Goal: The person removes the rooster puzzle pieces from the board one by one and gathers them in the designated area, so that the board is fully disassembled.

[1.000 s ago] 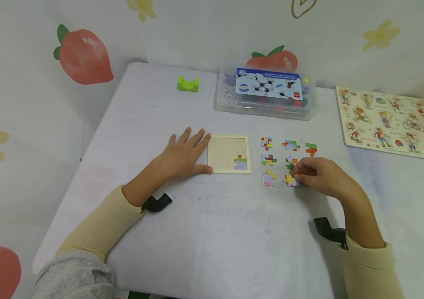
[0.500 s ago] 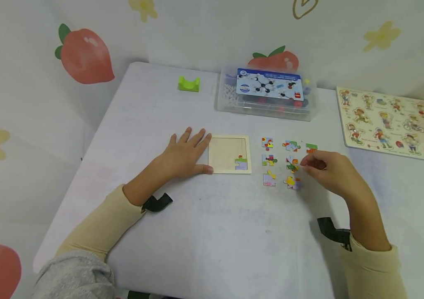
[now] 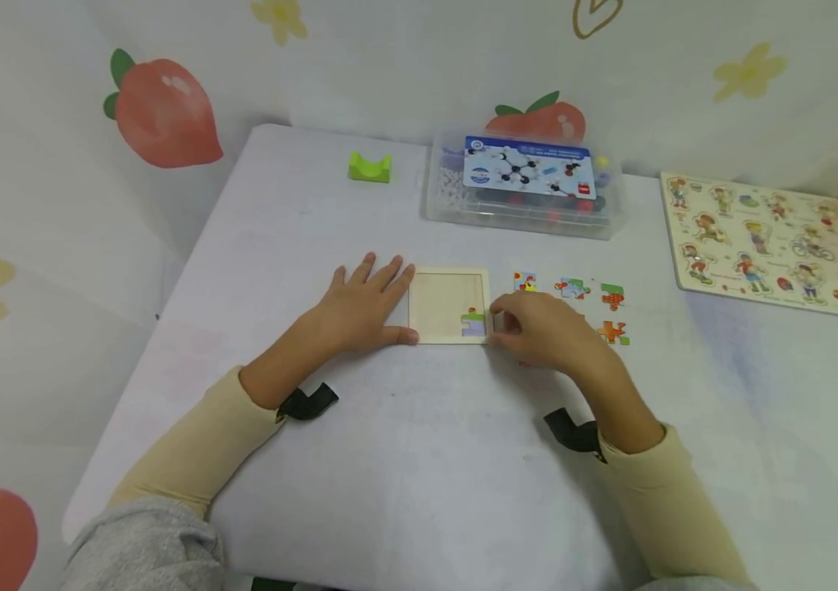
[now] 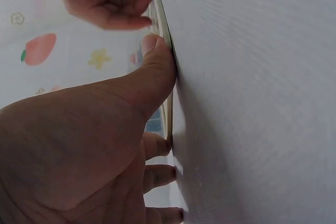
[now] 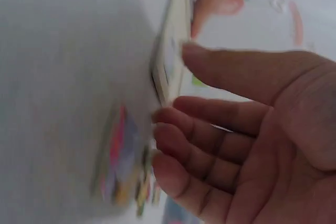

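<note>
My left hand (image 3: 359, 316) lies spread at the left side of a small square wooden puzzle tray (image 3: 448, 271), its thumb on the near left corner. Inside the tray, a green and purple jigsaw piece (image 3: 473, 327) sits in the near right corner. My right hand (image 3: 547, 328) hovers at the tray's right edge with loosely bent fingers. In the right wrist view a gap shows between its thumb (image 5: 197, 59) and fingers, with nothing in it. To the right lie loose jigsaw pieces, among them an orange one (image 3: 613, 332) and a green-and-red one (image 3: 612, 296); the right hand hides others.
At the back stands a clear plastic box (image 3: 522, 217) with a molecule-printed label. A bright green notched block (image 3: 370, 168) is to its left. A wooden board with children figures (image 3: 773, 238) lies at the far right. A printed cloth hangs behind the white-covered table (image 3: 404, 476).
My right hand shifted slightly right off the loose pieces, then moved left to the tray's right edge, uncovering the orange piece. The left hand stays in place.
</note>
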The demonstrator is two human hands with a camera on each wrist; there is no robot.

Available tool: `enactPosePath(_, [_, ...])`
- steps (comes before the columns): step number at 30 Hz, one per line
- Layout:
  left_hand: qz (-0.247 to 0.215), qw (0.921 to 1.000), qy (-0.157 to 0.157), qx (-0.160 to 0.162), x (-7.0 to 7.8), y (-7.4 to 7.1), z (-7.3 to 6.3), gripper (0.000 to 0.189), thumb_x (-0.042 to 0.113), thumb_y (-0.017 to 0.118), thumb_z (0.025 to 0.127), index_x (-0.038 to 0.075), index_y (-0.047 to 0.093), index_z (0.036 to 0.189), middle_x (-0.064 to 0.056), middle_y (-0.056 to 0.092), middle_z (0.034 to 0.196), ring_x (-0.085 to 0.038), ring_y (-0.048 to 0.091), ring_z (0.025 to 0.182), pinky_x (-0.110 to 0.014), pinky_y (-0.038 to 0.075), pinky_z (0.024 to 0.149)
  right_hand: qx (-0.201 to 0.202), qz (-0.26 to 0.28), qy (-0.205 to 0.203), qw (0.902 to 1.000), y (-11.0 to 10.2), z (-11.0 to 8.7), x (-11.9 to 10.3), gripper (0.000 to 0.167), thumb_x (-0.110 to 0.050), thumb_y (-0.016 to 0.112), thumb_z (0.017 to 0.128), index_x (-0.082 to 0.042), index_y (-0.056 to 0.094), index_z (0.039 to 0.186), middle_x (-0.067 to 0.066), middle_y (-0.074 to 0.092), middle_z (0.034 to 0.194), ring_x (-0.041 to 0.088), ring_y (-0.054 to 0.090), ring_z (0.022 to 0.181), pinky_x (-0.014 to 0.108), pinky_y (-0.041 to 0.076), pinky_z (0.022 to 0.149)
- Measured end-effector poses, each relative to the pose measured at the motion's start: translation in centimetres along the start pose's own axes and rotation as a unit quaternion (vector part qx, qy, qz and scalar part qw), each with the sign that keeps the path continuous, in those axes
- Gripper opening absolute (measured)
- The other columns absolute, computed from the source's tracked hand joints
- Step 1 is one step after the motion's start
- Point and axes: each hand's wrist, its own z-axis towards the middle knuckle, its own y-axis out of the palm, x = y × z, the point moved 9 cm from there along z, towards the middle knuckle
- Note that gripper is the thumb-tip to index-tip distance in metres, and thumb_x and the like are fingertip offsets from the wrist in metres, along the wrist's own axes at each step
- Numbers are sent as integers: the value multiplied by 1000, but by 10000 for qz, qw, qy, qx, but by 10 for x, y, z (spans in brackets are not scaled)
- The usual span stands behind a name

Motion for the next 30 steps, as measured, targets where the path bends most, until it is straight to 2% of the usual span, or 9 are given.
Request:
enactPosePath(5, [-20, 10000, 35, 37, 0, -1, -1, 102, 68, 54, 91, 11, 9, 162, -13, 6, 167, -45, 4, 150, -70, 15, 111, 73, -256, -27, 9996, 9, 12, -17, 29, -11, 76, 87, 0, 69, 113, 4, 64, 86, 19, 52, 71, 33, 42, 64])
enactPosePath(12, [-88, 9999, 97, 83, 0, -2, -1, 101, 67, 55, 92, 11, 9, 162, -13, 7, 167, -46, 4, 150, -70, 15, 111, 96, -2, 166, 9998, 10, 18, -13, 22, -10, 77, 87, -2, 65, 104, 7, 57, 83, 22, 52, 75, 36, 43, 68])
enactPosePath(21, [-105, 9999, 71, 46, 0, 0, -1, 102, 68, 55, 92, 12, 8, 163, -13, 6, 167, -45, 3, 150, -70, 15, 111, 509, 174, -29, 9985, 1, 16, -15, 13, -7, 78, 86, -3, 70, 95, 5, 67, 87, 22, 58, 80, 37, 47, 73])
enactPosePath(30, [-92, 9999, 70, 49, 1, 0, -1, 100, 67, 56, 91, 15, 10, 163, -13, 6, 167, -45, 3, 150, -70, 14, 111, 466, 320, -215, 9982, 2, 16, -17, 12, -7, 80, 85, -3, 72, 93, 4, 68, 87, 21, 60, 78, 36, 48, 70])
